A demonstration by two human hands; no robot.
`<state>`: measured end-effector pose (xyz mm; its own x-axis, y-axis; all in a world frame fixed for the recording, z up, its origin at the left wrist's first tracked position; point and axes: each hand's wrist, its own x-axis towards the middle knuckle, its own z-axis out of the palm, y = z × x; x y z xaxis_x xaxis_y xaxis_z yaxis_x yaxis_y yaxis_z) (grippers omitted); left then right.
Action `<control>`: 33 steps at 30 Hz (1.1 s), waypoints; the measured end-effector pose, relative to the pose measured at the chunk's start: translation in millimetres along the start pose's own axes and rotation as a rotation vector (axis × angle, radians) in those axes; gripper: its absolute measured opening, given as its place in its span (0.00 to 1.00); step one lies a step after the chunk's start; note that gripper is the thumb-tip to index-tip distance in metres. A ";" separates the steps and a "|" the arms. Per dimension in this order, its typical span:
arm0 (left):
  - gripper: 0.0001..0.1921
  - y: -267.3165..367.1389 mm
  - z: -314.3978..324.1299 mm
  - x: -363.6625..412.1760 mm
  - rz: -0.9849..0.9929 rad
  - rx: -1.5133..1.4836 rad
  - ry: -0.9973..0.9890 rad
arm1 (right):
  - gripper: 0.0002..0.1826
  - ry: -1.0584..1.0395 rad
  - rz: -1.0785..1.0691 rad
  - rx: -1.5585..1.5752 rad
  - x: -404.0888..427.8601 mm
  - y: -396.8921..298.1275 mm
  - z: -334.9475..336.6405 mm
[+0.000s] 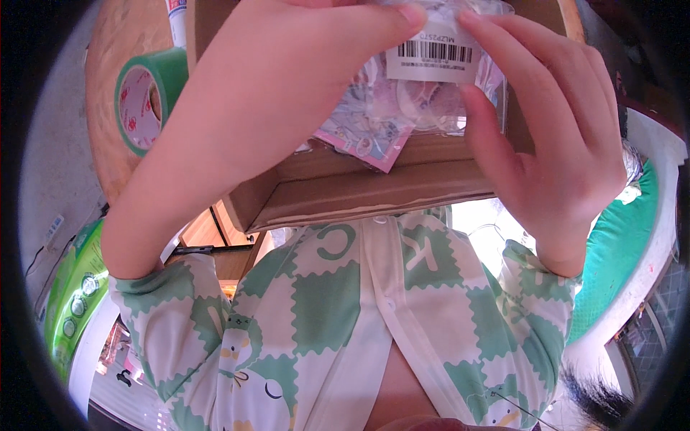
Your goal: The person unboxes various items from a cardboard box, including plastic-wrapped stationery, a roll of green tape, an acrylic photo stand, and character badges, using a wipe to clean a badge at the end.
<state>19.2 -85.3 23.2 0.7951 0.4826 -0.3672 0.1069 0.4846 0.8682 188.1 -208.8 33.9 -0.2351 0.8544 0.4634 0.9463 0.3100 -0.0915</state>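
A clear plastic bag point(431, 108) with a white barcode label point(431, 60) is held over an open cardboard box point(372, 186). My left hand point(323, 59) reaches across from the left, its thumb pressed on the bag just above the label. To the right is my right hand point(560, 108), thumb and forefinger spread apart, their tips at the label's right side; whether they pinch the bag cannot be made out. Beneath the bag, a pink-edged printed packet point(372, 145) in clear film shows inside the box. Its far part is hidden by my hands and the frame's top.
A roll of green tape point(143, 102) stands left of the box on a wooden tabletop point(105, 161), near a white tube point(177, 24). A green package point(78, 301) lies lower left. On the right is a green cushioned surface point(620, 258) with a pale rim.
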 end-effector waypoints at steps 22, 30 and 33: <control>0.13 -29.9 -14.7 6.3 0.203 -0.060 -0.187 | 0.12 0.090 0.116 0.255 -8.1 4.0 4.3; 0.12 -21.4 -11.0 3.7 0.135 -0.061 -0.165 | 0.10 0.102 0.284 0.396 -9.9 -0.4 3.8; 0.12 -21.0 -12.2 2.8 0.149 -0.067 -0.200 | 0.10 0.119 0.337 0.430 -11.5 -1.8 5.5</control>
<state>11.9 -85.3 -0.2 0.9021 0.4017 -0.1574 -0.0552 0.4693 0.8813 187.8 -216.9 23.9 0.1150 0.8903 0.4406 0.7831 0.1916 -0.5917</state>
